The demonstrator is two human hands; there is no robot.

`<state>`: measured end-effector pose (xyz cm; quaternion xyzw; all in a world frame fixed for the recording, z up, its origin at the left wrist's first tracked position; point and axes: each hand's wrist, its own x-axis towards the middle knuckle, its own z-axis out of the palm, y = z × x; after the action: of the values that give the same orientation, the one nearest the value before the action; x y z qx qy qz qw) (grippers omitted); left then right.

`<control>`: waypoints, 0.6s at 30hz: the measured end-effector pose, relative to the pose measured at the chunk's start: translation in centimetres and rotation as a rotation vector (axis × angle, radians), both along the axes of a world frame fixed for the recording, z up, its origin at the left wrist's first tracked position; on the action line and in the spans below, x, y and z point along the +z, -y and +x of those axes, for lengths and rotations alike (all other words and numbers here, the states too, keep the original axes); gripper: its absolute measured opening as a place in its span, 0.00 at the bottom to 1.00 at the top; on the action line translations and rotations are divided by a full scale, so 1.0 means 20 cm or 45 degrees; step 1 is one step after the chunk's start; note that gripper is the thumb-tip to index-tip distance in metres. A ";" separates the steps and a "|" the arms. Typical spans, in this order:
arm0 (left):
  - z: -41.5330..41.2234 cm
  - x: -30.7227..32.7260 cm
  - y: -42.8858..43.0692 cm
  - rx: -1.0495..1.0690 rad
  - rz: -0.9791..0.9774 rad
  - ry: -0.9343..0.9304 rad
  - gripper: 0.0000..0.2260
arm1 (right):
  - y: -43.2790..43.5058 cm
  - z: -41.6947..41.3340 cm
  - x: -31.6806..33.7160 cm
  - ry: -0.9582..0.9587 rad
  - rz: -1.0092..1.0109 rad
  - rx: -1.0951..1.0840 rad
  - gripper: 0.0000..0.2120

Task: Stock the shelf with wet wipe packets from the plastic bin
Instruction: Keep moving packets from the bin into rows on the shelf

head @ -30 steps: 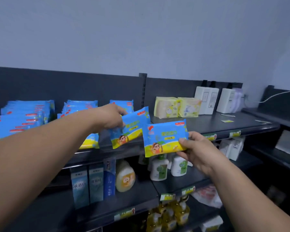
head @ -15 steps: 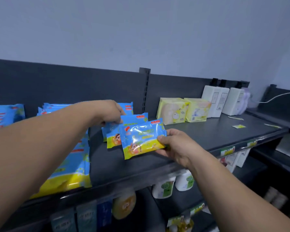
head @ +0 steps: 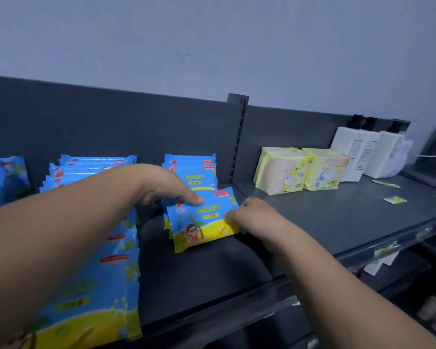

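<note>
A blue and yellow wet wipe packet (head: 203, 224) lies on top of a short pile on the dark top shelf (head: 212, 273). My right hand (head: 249, 212) pinches the packet's right edge. My left hand (head: 165, 187) reaches in from the left, thumb pressed on the packet's upper left corner and fingers curled at the pile's left side. Behind stands another pile of the same packets (head: 190, 171). Rows of more packets (head: 91, 285) fill the shelf to the left, partly hidden by my left forearm. The plastic bin is out of view.
Right of the upright divider (head: 237, 137) stand two yellow tissue packs (head: 300, 170) and white bottles (head: 363, 152) against the back panel. Small sachets (head: 394, 199) lie on the shelf's right part. Price tags line the front rail (head: 385, 248). Lower shelves are dim.
Both hands moved forward and down onto the shelf. The packet in my right hand now lies flat on top of the one my left hand set down.
</note>
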<state>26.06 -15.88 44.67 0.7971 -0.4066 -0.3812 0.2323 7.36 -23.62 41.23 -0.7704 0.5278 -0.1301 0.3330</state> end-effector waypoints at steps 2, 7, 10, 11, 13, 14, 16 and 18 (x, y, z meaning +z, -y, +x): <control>0.02 -0.01 -0.01 -0.022 0.031 0.093 0.30 | 0.03 -0.02 0.00 0.060 0.084 0.073 0.20; -0.01 -0.03 -0.01 0.041 0.004 0.128 0.33 | 0.10 0.02 0.01 0.345 0.429 0.289 0.24; -0.02 -0.03 -0.02 0.075 0.005 0.076 0.34 | 0.09 0.07 0.02 0.411 0.469 0.322 0.26; -0.03 -0.03 -0.02 0.076 0.000 0.045 0.32 | 0.08 0.08 0.02 0.428 0.494 0.343 0.30; -0.04 -0.03 -0.03 0.096 -0.047 0.024 0.36 | 0.07 0.08 0.01 0.484 0.510 0.356 0.33; -0.04 -0.04 -0.03 0.103 -0.077 0.038 0.43 | 0.08 0.08 0.01 0.531 0.508 0.346 0.35; -0.04 -0.04 -0.03 0.094 -0.117 0.089 0.59 | 0.09 0.07 0.00 0.595 0.495 0.350 0.46; -0.05 -0.03 -0.04 0.056 -0.134 0.243 0.63 | 0.08 0.07 -0.01 0.667 0.475 0.364 0.52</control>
<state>25.10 -15.08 44.13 0.8252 -0.4287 -0.2766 0.2424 8.85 -25.26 41.04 -0.7028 0.3260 -0.1766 0.6071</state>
